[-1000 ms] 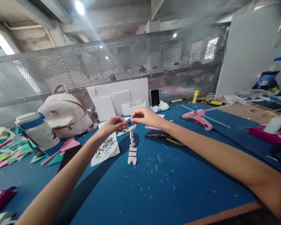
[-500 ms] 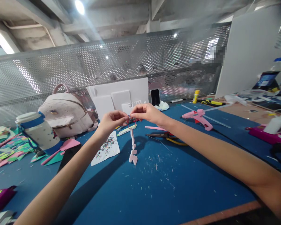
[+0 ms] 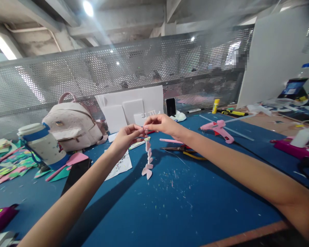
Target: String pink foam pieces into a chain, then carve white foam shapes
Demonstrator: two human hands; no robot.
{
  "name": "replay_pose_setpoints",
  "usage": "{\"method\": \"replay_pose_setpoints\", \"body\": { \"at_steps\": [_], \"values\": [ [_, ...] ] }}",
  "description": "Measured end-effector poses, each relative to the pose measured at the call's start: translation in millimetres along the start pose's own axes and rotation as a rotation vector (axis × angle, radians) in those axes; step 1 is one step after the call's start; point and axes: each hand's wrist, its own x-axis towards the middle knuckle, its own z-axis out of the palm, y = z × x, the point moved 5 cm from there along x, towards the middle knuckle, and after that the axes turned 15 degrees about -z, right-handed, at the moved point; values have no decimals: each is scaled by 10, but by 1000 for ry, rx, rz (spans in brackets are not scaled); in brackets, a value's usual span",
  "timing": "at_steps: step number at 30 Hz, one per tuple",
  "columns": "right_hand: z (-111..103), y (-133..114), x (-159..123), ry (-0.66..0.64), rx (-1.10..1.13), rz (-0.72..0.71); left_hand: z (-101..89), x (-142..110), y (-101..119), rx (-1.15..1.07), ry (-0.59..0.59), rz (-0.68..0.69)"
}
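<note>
My left hand point(image 3: 128, 134) and my right hand point(image 3: 158, 123) meet above the middle of the table, fingertips pinched close together. Between them they grip the thin cord at the top of a strand of pale pink pieces point(image 3: 149, 156). The strand hangs down below the fingers, and a tail-shaped piece point(image 3: 147, 172) forms its lower end. What the fingertips do with the cord is too small to make out. Beneath my left hand lies a white paper point(image 3: 122, 167) with small colourful bits, partly covered by the wrist.
Scissors point(image 3: 179, 149) and a pink pen point(image 3: 170, 140) lie by my right forearm, a pink glue gun point(image 3: 218, 129) beyond it. At left stand a bottle point(image 3: 45, 144) and a backpack point(image 3: 72, 123); a dark phone-like slab point(image 3: 76, 173) borders my left forearm. White boards point(image 3: 151, 97) stand behind.
My left hand has shifted slightly right and down, closer to the right fingertips. The hanging strand has turned and its upper part has swung right. My right hand has barely moved.
</note>
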Motion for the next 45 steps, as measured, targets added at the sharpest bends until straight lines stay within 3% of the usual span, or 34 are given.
{"method": "replay_pose_setpoints", "body": {
  "at_steps": [13, 30, 45],
  "values": [
    [-15, 15, -7, 1, -30, -5, -37, 80, -114, -125, -106, -63],
    [-37, -40, 12, 3, -241, -39, -89, 108, -115, -109, -82, -45],
    [-21, -68, 24, -9, -357, -138, -102, 77, -71, -100, 9, -50]
  ]
}}
